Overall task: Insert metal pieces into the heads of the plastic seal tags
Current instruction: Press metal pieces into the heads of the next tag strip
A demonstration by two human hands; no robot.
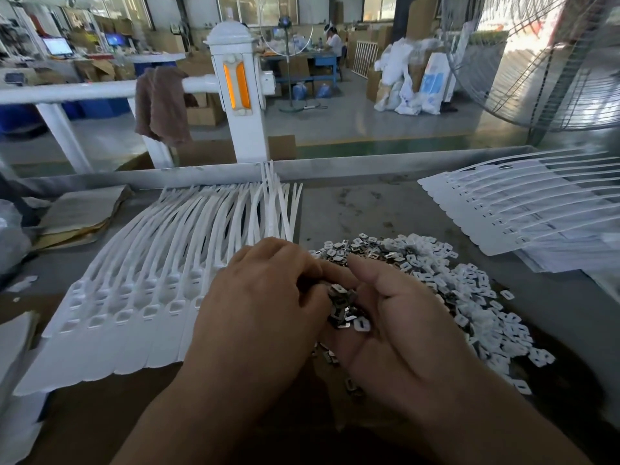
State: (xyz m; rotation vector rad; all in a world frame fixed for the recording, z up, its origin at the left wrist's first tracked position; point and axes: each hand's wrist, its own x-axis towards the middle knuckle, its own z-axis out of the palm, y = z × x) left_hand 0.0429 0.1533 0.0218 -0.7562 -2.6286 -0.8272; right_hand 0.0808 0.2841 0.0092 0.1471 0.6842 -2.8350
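Keep right hand [396,317] cupped palm up, fingers half-curled round its load of pieces [345,303]. Work left hand [265,297] with fingers curled narrow, tips down among those pieces; cannot tell whether one is pinched yet. Take just one, turn it square, then carry it to tags [134,250] lying just left, open heads [149,310] nearest. Press flush. Refill from pile [469,286] behind.

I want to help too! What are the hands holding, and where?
The right hand cups a heap of metal pieces in its palm. The left hand curls into that heap; whether it pinches one is hidden.
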